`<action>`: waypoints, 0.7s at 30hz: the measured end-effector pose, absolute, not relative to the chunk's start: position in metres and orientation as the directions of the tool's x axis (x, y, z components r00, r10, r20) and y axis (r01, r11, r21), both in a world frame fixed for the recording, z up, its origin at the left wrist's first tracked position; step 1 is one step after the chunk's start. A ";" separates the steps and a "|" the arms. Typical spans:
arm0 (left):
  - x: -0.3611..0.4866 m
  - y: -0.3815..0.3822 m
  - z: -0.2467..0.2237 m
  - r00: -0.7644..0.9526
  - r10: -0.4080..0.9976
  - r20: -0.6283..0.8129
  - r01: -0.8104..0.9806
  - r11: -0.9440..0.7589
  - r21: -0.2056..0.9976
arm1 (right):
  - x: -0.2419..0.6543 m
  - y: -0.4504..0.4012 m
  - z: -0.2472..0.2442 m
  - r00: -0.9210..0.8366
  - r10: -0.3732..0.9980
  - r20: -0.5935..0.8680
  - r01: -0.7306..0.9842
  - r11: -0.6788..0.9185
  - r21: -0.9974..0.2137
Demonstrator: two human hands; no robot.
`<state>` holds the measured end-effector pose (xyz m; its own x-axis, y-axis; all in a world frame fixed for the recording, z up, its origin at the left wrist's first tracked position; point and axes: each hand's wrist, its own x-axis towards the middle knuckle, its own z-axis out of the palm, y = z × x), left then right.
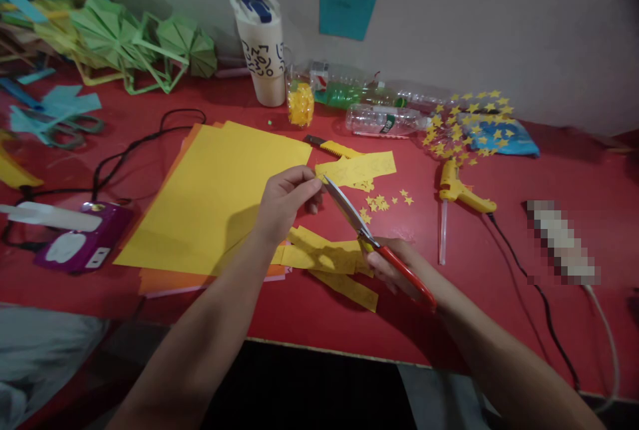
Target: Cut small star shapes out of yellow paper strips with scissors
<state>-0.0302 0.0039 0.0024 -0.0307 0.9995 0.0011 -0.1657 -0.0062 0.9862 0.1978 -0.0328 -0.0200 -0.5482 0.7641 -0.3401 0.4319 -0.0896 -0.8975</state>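
Pinched in my left hand (287, 200) is one end of a yellow paper strip (372, 165) with faint star outlines on it. My right hand (392, 263) grips red-handled scissors (399, 267), whose blade tips meet the strip right beside my left fingertips. Small cut-out yellow stars (379, 204) lie in a loose pile beyond the blades. More yellow strips (324, 258) are spread under and between my hands. A stack of yellow paper sheets (210, 190) rests left of my left hand, over orange sheets.
A yellow utility knife (334, 146) lies behind the strip. To the right are a yellow glue gun (462, 192) with its cord and star-tipped decorations (469, 127). At the back stand a white tumbler (264, 50) and plastic bottles (384, 120). A purple power strip (84, 237) sits left.
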 end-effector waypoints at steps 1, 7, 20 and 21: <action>-0.030 0.004 0.003 -0.031 1.000 -0.002 -0.167 -0.004 0.986 | 0.198 -0.033 -0.021 -0.551 0.764 -0.335 0.422 -0.092 -0.902; -0.031 0.004 0.001 -0.038 0.999 0.007 -0.204 -0.015 0.979 | 0.196 -0.033 -0.020 -0.524 0.770 -0.365 0.446 -0.117 -0.887; -0.031 0.005 0.002 -0.031 1.000 -0.006 -0.209 0.000 0.978 | 0.197 -0.033 -0.019 -0.518 0.765 -0.383 0.466 -0.122 -0.876; -0.031 0.005 0.002 -0.028 1.000 -0.006 -0.214 0.000 0.977 | 0.197 -0.033 -0.020 -0.520 0.763 -0.384 0.464 -0.125 -0.877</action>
